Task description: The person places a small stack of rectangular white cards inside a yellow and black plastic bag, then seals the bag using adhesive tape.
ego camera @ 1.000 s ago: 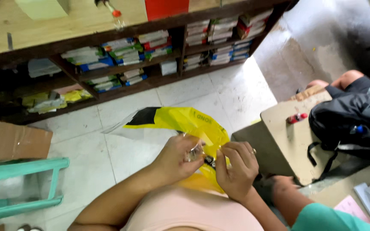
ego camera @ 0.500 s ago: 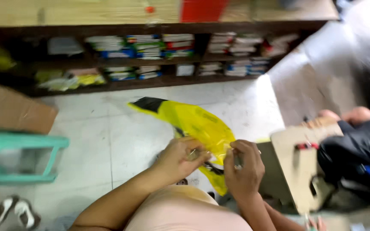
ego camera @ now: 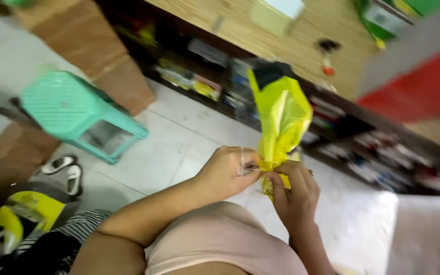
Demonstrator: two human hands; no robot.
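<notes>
Pinching the gathered neck of a yellow bag (ego camera: pixel 281 114), left hand (ego camera: pixel 227 170) and right hand (ego camera: pixel 294 191) meet, fingertips closed on it. Bag stands upright above both hands, black end on top. Neck looks bunched; whether a knot or tie is finished cannot be told, frame blurred. Green stool (ego camera: pixel 77 112) sits well left of left hand, shelf (ego camera: pixel 352 137) beyond the bag.

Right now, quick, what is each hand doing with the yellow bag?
Left hand: closed, pinching the gathered neck of the yellow plastic bag.
Right hand: closed, gripping the same neck just below.
</notes>
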